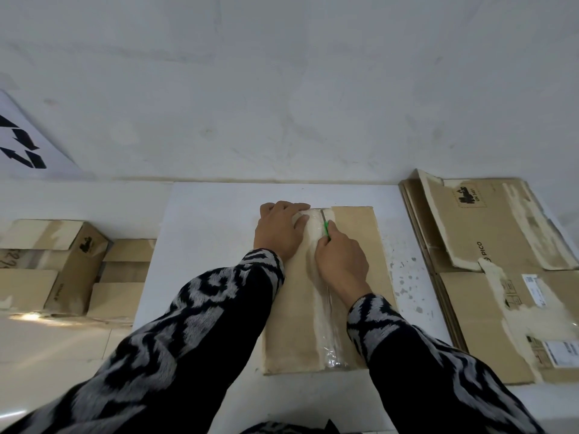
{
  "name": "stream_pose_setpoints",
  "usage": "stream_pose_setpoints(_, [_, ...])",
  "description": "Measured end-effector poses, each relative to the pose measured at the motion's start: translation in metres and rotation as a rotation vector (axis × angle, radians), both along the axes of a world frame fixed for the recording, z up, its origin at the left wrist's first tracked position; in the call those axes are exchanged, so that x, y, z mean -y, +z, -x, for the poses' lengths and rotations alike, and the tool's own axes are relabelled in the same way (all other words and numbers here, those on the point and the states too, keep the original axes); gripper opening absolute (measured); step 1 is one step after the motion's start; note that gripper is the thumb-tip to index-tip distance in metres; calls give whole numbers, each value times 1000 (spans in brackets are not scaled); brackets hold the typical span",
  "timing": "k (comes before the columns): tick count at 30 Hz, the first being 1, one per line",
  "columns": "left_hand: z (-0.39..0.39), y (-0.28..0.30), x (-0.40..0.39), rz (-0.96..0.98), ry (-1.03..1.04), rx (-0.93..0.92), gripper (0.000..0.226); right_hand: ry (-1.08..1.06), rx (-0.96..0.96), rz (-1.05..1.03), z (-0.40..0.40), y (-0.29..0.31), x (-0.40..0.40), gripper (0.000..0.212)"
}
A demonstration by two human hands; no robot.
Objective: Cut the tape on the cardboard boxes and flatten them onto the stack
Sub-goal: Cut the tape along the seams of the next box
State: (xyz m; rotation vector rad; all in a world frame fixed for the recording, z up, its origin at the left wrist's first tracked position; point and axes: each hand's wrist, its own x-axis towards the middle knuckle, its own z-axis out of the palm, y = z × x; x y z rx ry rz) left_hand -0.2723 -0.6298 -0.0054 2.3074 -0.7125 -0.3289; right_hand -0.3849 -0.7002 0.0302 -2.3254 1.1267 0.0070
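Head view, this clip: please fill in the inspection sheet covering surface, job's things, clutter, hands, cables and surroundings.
Surface: white tabletop, grey speckles right of the box.
Job's things: brown cardboard box with a clear-taped centre seam lies flat at centre; stack of flattened brown cardboard boxes at right; uncut taped brown boxes at left.
Clutter: white sheet with black arrows, far left.
Hands: left hand pressed flat on the box's far end; right hand closed on a small green-handled cutter, tip at the seam.
Cables: nothing seen.
Surroundings: plain grey-white wall behind the table.
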Motion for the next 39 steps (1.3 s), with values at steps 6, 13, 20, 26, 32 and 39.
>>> stream_pose_setpoints(6, [0,0,0,4,-2,-8,31,31,-31,22,-4,6,2,52])
stream_pose_setpoints(13, [0,-1,0,3,0,2,30,75,-105,59,-7,15,6,45])
stream_pose_setpoints(20, [0,-2,0,0,-2,12,31,90,-172,64,-15,23,10,37])
stream_pose_setpoints(26, [0,-1,0,9,0,3,31,111,-225,65,-17,26,10,34])
stream_pose_setpoints(32, [0,-1,0,7,3,-10,31,95,-202,12,-14,25,11,35])
stream_pose_setpoints(39, [1,0,2,-4,5,-8,31,132,-219,0,-13,26,13,22])
